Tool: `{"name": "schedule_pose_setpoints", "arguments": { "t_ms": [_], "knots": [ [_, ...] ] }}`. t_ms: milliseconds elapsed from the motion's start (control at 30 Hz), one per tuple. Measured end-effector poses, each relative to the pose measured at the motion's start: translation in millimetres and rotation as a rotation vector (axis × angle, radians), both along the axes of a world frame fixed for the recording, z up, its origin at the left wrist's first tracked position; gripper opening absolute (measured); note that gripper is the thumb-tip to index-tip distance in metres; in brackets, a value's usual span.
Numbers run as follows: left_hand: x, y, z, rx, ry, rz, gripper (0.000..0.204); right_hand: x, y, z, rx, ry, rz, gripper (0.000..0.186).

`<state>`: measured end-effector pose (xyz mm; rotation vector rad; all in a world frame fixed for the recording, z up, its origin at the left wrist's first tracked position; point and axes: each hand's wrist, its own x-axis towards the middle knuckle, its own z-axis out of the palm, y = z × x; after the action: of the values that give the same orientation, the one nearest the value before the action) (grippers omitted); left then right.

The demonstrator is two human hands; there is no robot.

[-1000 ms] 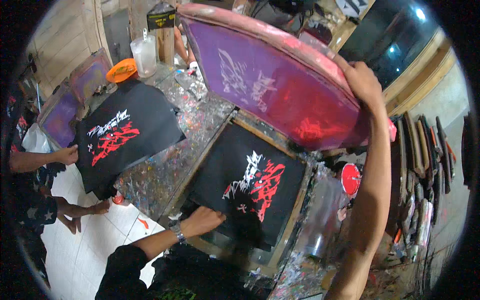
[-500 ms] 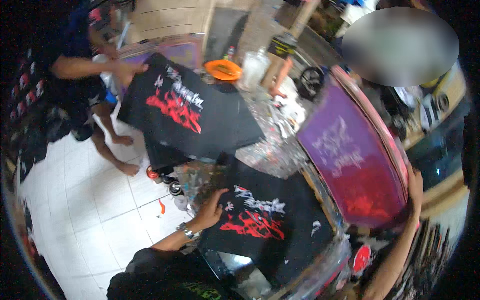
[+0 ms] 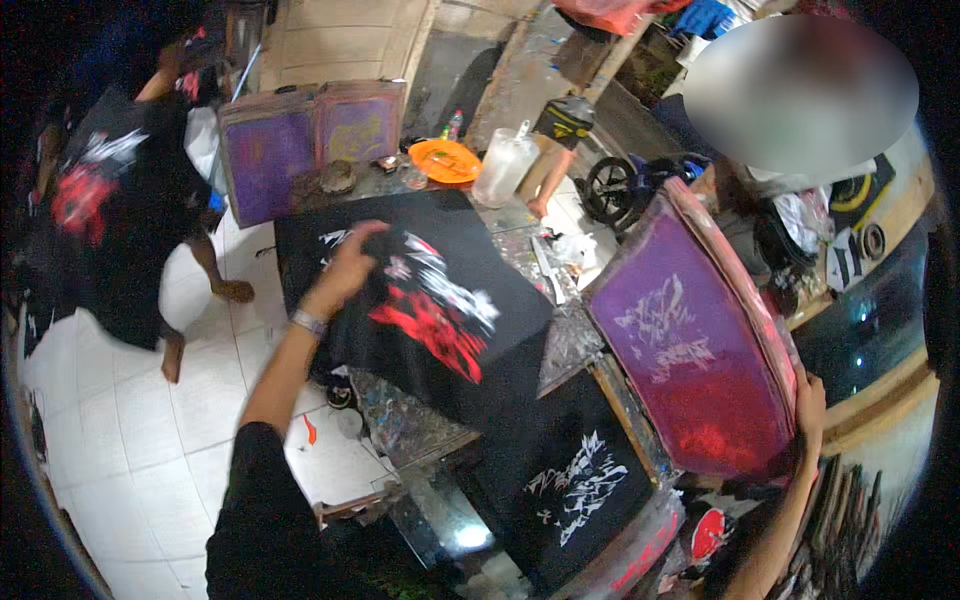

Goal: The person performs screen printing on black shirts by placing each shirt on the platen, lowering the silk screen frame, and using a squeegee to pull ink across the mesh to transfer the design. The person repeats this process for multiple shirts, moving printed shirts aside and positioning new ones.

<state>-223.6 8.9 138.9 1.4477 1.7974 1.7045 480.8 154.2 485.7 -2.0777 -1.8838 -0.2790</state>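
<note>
My left hand (image 3: 350, 258), slightly blurred, grips the upper edge of a black fabric piece (image 3: 420, 340) with a red-and-white print, lying over another printed piece at the table's middle. My right hand (image 3: 808, 405) holds the pink edge of a raised purple printing screen (image 3: 675, 345), tilted on the right and stained red at its lower part. Below, a black piece with only a white print (image 3: 580, 480) lies on the wood-edged board (image 3: 622, 410).
A co-worker at left carries printed black fabric (image 3: 110, 230). Purple screens (image 3: 265, 165), an orange plate (image 3: 443, 160) and a plastic pitcher (image 3: 498, 170) stand behind. A red paint tub (image 3: 708, 535) and stacked squeegees (image 3: 840, 520) are at lower right. Another person's leg (image 3: 550, 180) shows beyond.
My left hand has lifted the red-and-white piece from the board up onto the middle pile, uncovering the white-only print. The co-worker has carried a piece off leftward. My right hand still holds the screen.
</note>
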Motion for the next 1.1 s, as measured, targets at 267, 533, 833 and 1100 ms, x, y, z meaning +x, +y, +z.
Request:
{"name": "schedule_pose_setpoints", "arguments": {
  "t_ms": [267, 533, 833, 1100],
  "knots": [
    [68.6, 3.5, 12.9, -0.044, 0.664, 0.478, 0.051, -23.9, -37.3, -1.8, -0.002, -0.013, -0.065, 0.08],
    [549.4, -129.5, -33.5, 0.482, 0.573, -1.343, 0.048, -65.3, -59.8, -8.3, 0.059, -0.034, 0.024, 0.093],
    [390.1, -32.4, -93.8, -0.026, 0.921, -0.836, 0.051, -46.0, -66.8, -13.7, 0.057, 0.019, 0.05, 0.088],
    [383.8, -12.8, -103.9, -0.113, 1.171, -0.933, 0.079, -45.1, -54.7, -2.8, 0.047, 0.064, 0.074, 0.085]
  ]
}}
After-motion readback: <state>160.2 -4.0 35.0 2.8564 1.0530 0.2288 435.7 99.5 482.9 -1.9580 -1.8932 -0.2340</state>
